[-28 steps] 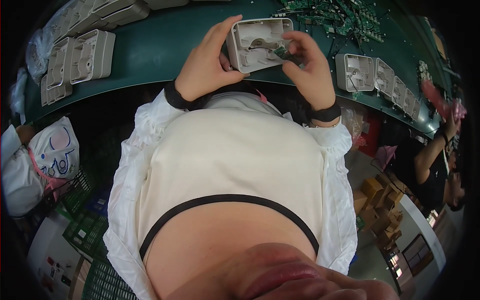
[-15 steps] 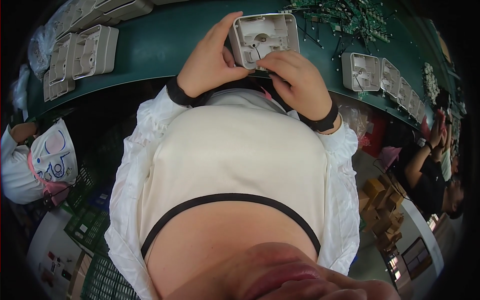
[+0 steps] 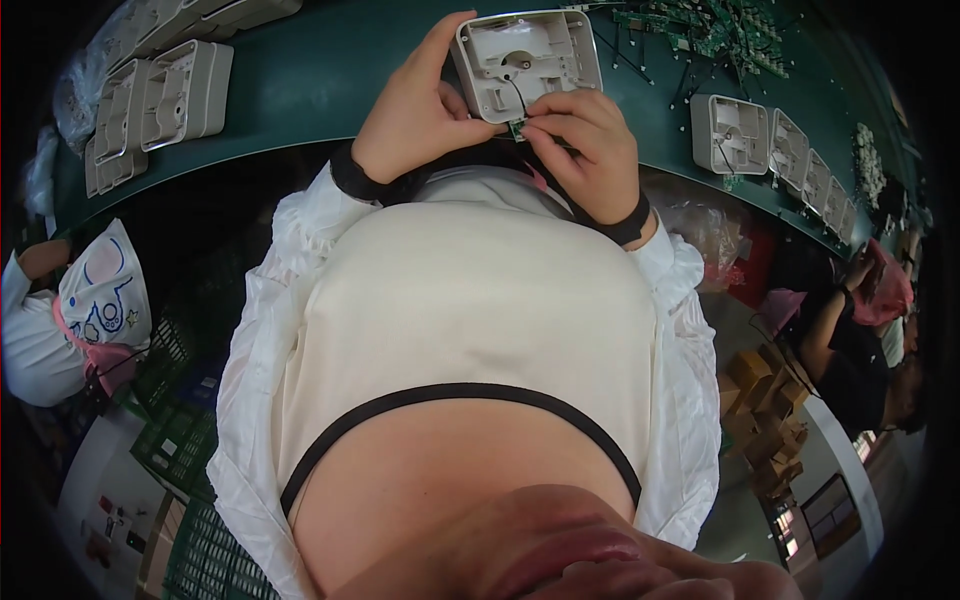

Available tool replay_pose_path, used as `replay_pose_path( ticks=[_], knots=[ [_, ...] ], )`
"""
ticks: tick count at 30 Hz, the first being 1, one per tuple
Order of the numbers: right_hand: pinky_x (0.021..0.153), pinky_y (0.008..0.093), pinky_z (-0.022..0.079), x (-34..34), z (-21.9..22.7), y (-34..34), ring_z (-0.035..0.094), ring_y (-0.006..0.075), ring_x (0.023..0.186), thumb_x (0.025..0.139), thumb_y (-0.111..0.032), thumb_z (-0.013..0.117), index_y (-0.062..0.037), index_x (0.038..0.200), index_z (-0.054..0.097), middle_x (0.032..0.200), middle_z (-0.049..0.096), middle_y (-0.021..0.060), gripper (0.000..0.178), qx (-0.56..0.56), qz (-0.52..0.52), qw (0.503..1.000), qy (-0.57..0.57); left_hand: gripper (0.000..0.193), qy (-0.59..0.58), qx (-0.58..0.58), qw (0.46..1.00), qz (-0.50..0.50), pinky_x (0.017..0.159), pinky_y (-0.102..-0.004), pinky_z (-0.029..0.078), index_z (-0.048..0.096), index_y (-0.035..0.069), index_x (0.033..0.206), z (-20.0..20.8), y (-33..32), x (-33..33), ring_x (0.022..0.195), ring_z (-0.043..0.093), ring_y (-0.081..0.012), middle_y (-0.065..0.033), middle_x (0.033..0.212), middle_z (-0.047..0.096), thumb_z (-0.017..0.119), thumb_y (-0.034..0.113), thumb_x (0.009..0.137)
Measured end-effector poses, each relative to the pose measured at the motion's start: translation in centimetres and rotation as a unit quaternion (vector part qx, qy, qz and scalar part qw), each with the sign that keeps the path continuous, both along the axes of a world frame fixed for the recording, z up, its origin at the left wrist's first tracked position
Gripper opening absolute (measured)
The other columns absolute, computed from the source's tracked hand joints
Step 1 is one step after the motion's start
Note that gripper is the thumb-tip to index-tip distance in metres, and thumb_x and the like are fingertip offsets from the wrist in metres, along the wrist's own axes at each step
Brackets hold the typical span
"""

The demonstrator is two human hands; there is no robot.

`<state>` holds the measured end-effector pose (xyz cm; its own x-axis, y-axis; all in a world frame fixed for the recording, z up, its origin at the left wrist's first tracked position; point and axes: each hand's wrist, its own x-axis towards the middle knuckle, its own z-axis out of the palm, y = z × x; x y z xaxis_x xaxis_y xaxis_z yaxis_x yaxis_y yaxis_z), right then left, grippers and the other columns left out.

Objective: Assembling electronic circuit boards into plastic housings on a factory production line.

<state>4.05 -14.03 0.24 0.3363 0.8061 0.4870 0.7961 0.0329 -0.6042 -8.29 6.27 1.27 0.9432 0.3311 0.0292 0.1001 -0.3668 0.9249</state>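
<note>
A white plastic housing (image 3: 548, 72) with an open, ribbed inside is tilted toward me at the near edge of the green table. My left hand (image 3: 412, 118) grips its left side, fingers behind the rim and thumb along the near corner. A thin black cable (image 3: 519, 93) comes out of the inside and runs over the near wall. At that wall a small green circuit board (image 3: 517, 129) shows, hanging just outside the rim. My right hand (image 3: 592, 150) is closed in a pinch on the cable beside the board; its fingertips partly hide both.
Loose green circuit boards with black cables (image 3: 725, 40) lie piled at the far right. More housings (image 3: 730, 135) stand in a row along the right edge, and others (image 3: 185, 95) are stacked at left. People sit on both sides; one at right (image 3: 850, 345) handles a red bag (image 3: 882, 285).
The housing has shifted slightly up and is turned a little. My right fingers have drawn back from the inside to the near rim, and the small green board now shows there.
</note>
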Motion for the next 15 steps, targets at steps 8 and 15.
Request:
replay_pose_path(
  ticks=[8, 15],
  knots=[
    [0.082, 0.0383, 0.051, -0.2, 0.4, 1.5, 0.065, 0.0263, 0.099, 0.081, -0.007, 0.076, -0.0064, 0.098, 0.07, 0.106, 0.07, 0.0043, 0.019, -0.03, -0.054, 0.998, -0.002, 0.107, 0.01, -0.033, 0.999, -0.011, 0.061, -0.0266, 0.056, 0.029, 0.012, 0.157, -1.3, 0.3, 0.0, 0.067, 0.068, -0.0135, -0.0137, 0.113, 0.067, 0.091, 0.009, 0.07],
    [0.084, 0.0373, 0.049, 0.6, 0.3, 0.5, 0.062, 0.0219, 0.099, 0.076, -0.013, 0.073, -0.0101, 0.097, 0.068, 0.102, 0.068, 0.001, 0.022, -0.078, 0.016, 0.985, -0.154, 0.114, 0.027, -0.067, 0.997, -0.026, 0.061, -0.0248, 0.055, 0.019, 0.011, 0.159, -1.7, -0.2, 0.6, 0.069, 0.067, -0.0113, -0.0106, 0.101, 0.07, 0.092, 0.009, 0.071]
  ],
)
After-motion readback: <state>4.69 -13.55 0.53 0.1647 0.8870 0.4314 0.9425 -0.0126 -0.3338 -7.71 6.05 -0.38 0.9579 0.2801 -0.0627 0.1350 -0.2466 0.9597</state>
